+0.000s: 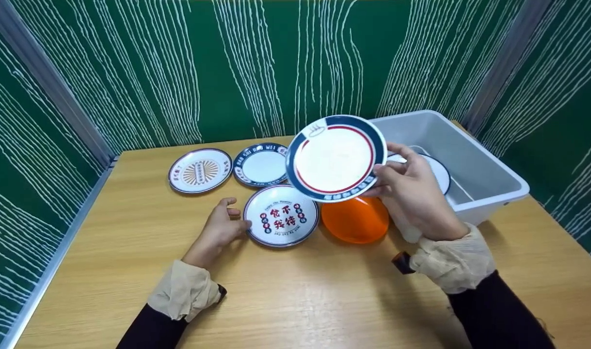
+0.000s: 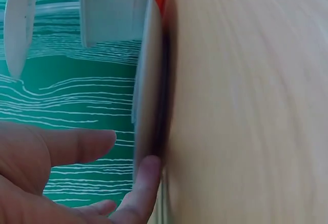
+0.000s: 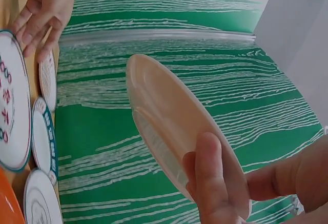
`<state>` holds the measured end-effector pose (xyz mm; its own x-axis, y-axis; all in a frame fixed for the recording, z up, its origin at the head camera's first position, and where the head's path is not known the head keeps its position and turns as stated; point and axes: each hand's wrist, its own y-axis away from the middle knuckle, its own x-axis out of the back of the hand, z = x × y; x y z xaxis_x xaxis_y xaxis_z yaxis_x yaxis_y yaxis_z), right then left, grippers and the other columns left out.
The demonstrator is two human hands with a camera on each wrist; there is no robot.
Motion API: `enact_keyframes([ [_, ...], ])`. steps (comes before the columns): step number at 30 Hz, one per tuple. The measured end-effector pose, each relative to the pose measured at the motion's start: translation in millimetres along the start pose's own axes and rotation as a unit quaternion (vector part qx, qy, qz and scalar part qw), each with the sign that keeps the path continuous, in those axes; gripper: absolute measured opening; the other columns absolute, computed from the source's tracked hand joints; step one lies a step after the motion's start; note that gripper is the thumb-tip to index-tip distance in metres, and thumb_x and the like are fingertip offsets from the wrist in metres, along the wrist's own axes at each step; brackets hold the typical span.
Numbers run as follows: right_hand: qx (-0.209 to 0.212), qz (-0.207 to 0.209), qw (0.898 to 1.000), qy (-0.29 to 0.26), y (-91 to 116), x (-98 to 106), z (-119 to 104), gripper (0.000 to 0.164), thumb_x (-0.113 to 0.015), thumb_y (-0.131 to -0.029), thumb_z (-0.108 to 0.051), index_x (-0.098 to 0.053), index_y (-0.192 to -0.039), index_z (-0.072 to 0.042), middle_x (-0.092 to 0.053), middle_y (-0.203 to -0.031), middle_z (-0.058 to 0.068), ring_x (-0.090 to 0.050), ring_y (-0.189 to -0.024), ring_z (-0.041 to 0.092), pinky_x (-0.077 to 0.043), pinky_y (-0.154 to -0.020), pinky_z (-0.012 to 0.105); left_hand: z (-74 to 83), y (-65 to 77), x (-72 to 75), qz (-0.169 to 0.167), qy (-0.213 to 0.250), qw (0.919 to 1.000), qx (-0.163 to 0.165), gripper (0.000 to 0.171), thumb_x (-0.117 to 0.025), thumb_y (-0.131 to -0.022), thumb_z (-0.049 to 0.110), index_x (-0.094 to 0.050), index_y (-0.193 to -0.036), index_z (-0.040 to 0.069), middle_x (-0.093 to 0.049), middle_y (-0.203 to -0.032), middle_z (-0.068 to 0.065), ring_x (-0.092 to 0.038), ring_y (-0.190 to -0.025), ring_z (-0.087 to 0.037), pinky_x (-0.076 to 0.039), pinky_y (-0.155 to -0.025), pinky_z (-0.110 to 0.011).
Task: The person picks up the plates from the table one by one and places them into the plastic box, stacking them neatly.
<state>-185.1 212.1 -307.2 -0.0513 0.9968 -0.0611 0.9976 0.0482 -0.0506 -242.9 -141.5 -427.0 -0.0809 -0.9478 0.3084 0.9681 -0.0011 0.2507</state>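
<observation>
My right hand (image 1: pixel 414 186) pinches the rim of a white plate (image 1: pixel 336 160) with a dark blue border and red ring, thumb on its face and fingers beneath. It is raised above the table, its face tipped toward me. My left hand (image 1: pixel 222 225) is beside a white plate with red Chinese characters (image 1: pixel 281 218); in the left wrist view one fingertip (image 2: pixel 148 170) is right at that plate's edge. Behind lie a sunburst plate (image 1: pixel 200 169) and a blue-bordered plate (image 1: pixel 260 165), partly covered by the raised one.
An orange dish (image 1: pixel 356 220) sits right of the character plate. At the right stands a grey plastic bin (image 1: pixel 499 186), with a dark-rimmed white plate (image 1: pixel 440 172) in it. Another white plate (image 3: pixel 42 198) shows in the right wrist view. Green walls enclose the wooden table (image 1: pixel 295 300).
</observation>
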Motion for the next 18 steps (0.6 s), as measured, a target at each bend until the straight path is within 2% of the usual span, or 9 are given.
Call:
enact_keyframes([
  [4, 0.012, 0.021, 0.999, 0.026, -0.6, 13.2, -2.6, 0.057, -0.055, -0.104, -0.002, -0.03, -0.155, -0.006, -0.065, -0.121, 0.024, -0.073, -0.09, 0.029, -0.063, -0.08, 0.036, -1.1, -3.4, -2.2, -0.003, 0.006, 1.0, 0.003, 0.075, -0.068, -0.087, -0.013, -0.033, -0.153, -0.005, -0.048, -0.13, -0.024, -0.059, -0.095, -0.027, -0.063, -0.076, -0.035],
  [9, 0.022, 0.041, 0.999, 0.012, -2.8, 28.6, -3.4, 0.058, -0.053, -0.104, -0.002, -0.028, -0.156, -0.006, -0.067, -0.121, 0.021, -0.073, -0.093, 0.028, -0.063, -0.08, 0.037, -3.3, -6.1, -1.6, 0.001, 0.017, 0.9999, 0.003, 0.065, -0.066, -0.086, -0.016, -0.041, -0.145, -0.01, -0.051, -0.126, -0.025, -0.06, -0.086, -0.024, -0.063, -0.072, -0.033],
  [15, 0.031, 0.067, 0.997, 0.031, -1.4, 48.0, -3.7, 0.057, -0.053, -0.106, -0.008, -0.026, -0.157, -0.008, -0.068, -0.12, 0.017, -0.073, -0.094, 0.026, -0.063, -0.081, 0.034, -9.1, -11.2, -1.9, -0.022, 0.039, 0.9989, 0.015, 0.051, -0.065, -0.087, -0.017, -0.052, -0.136, -0.01, -0.056, -0.108, -0.018, -0.063, -0.079, -0.019, -0.063, -0.071, -0.03],
  [18, 0.032, 0.078, 0.996, 0.034, 0.0, 56.8, -5.2, 0.058, -0.054, -0.106, -0.01, -0.027, -0.157, -0.008, -0.069, -0.121, 0.016, -0.074, -0.094, 0.026, -0.063, -0.082, 0.034, -8.7, -13.6, -1.3, -0.031, 0.049, 0.998, 0.028, 0.052, -0.065, -0.088, -0.018, -0.051, -0.137, -0.009, -0.056, -0.102, -0.015, -0.065, -0.074, -0.018, -0.064, -0.07, -0.031],
])
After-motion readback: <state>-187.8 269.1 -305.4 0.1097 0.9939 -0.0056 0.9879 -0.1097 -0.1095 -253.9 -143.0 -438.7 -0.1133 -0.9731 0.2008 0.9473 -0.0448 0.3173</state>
